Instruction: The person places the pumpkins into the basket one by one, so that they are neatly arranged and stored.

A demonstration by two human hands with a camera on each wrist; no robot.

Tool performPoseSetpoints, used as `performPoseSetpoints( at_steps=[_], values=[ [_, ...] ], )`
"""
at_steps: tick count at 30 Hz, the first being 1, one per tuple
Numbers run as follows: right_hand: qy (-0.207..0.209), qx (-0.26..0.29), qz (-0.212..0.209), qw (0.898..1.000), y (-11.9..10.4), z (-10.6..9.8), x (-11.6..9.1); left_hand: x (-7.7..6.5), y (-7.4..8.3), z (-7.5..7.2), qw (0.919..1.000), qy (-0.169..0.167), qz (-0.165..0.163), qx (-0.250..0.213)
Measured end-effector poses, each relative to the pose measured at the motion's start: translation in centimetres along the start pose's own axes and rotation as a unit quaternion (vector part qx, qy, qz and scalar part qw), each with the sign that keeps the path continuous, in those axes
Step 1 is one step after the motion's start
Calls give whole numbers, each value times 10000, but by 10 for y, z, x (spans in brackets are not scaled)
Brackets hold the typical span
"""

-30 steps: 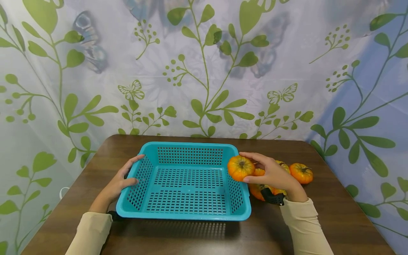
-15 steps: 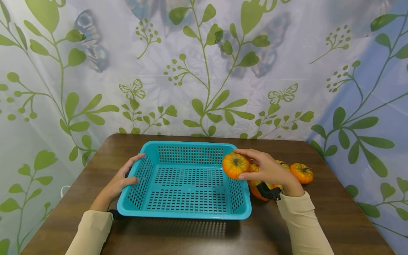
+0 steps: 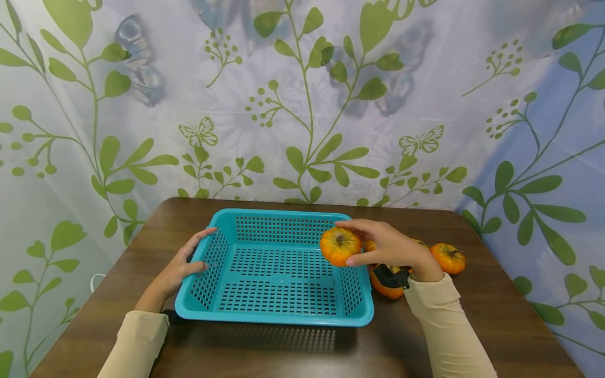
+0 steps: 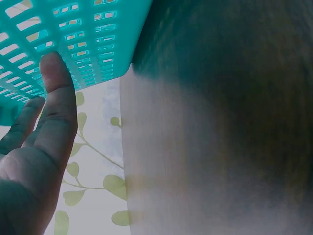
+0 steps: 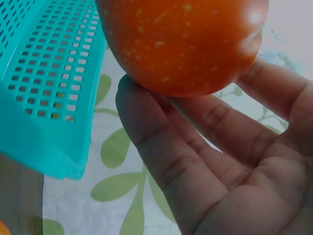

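A turquoise plastic basket (image 3: pixel 282 321) with slotted walls and floor sits in the middle of the head view. My left hand (image 3: pixel 175 273) holds its left rim; in the left wrist view, fingers (image 4: pixel 56 78) of that hand show against the slotted side. Over the basket's right end, my right hand (image 3: pixel 385 244) grips a small orange pumpkin (image 3: pixel 340 246), thumb on the near side and fingers behind. From the right wrist view, the pumpkin's smooth underside (image 5: pixel 186 49) rests on the fingertips, beside the basket's wall (image 5: pixel 54 73).
Several more small pumpkins lie on the brown wooden table (image 3: pixel 264 357) right of the basket, partly hidden by the right hand and wrist; one pumpkin (image 3: pixel 448 258) shows fully at the far right. A patterned curtain (image 3: pixel 302 105) hangs behind the table.
My right hand has carried the pumpkin leftward, from the basket's right rim to over its inside. The left hand stays at the left rim.
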State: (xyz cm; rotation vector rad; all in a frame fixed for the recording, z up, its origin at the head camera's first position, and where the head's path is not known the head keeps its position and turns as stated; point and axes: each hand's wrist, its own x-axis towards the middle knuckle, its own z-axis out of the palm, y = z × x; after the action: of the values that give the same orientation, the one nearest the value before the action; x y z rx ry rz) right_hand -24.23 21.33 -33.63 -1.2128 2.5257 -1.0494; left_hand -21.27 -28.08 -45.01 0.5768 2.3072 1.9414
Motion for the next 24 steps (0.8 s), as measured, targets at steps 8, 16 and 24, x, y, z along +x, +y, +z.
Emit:
performPoseSetpoints(
  at_steps=[8,16,24],
  values=[
    [-278,201,-77,9994,-7,2,15,0,1,0,10000,2,-59,-64],
    [-318,268,-174,9990,-10,5,27,0,-1,0,10000,26,-37,-14],
    [-519,323,-357,9975,-9,12,46,-1,0,0,10000,46,-64,-2]
  ],
)
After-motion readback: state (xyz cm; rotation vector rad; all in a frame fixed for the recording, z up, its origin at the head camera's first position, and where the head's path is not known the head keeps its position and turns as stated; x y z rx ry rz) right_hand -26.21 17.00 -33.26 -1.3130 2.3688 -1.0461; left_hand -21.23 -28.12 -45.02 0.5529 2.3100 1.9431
